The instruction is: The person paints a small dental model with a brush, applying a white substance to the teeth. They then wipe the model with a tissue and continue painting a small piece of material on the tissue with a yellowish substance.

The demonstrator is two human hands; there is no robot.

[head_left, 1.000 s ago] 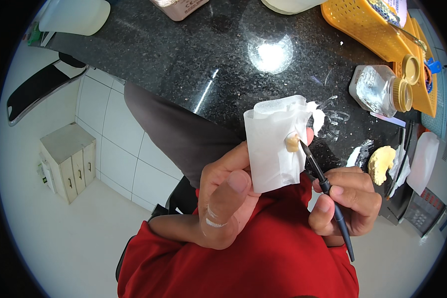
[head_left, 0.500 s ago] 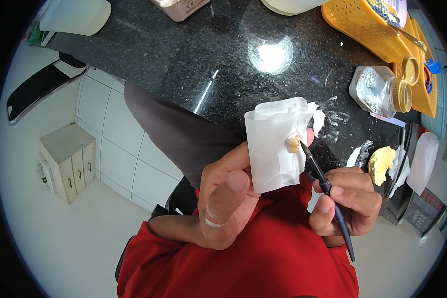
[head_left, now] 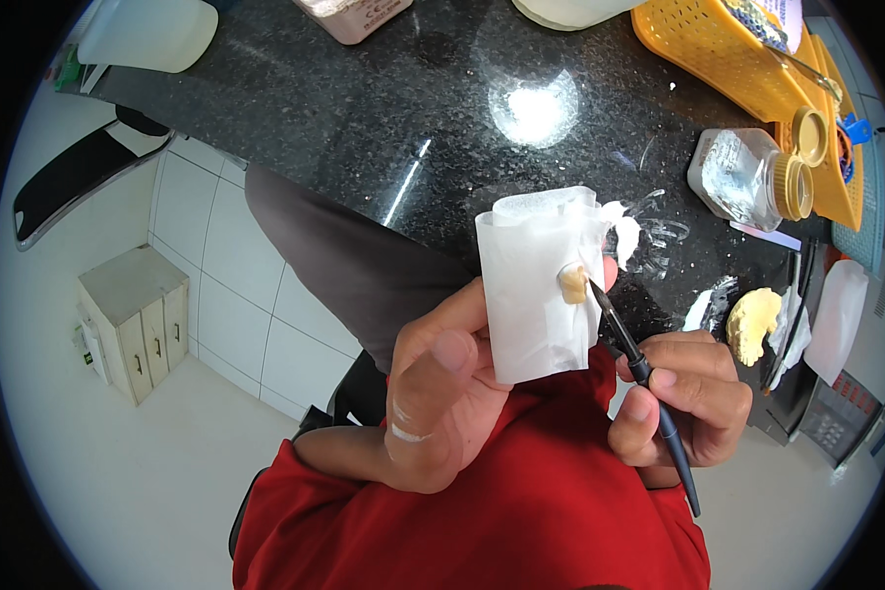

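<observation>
My left hand (head_left: 433, 403) supports a folded piece of white tissue paper (head_left: 533, 329), its fingers behind the sheet and a white smear on the skin near the thumb. On the front of the paper, near its right edge, sits a small tooth-coloured dental crown (head_left: 573, 285). Between thumb and fingers, my right hand (head_left: 698, 393) grips a slim brush (head_left: 673, 442) with a dark handle. The brush's pointed tip reaches the right side of the crown; whether it touches is too fine to tell.
White paste smears (head_left: 624, 236) mark the black speckled countertop (head_left: 344, 128) behind the paper. At right stand a clear jar (head_left: 733, 175) with an open gold lid, a yellow dental cast (head_left: 754, 324) and a yellow basket (head_left: 698, 49). A white drawer cabinet (head_left: 133, 315) is at far left.
My left hand, the paper and the crown have shifted slightly left. The crown appears turned a little. My right hand with the brush has followed slightly leftward.
</observation>
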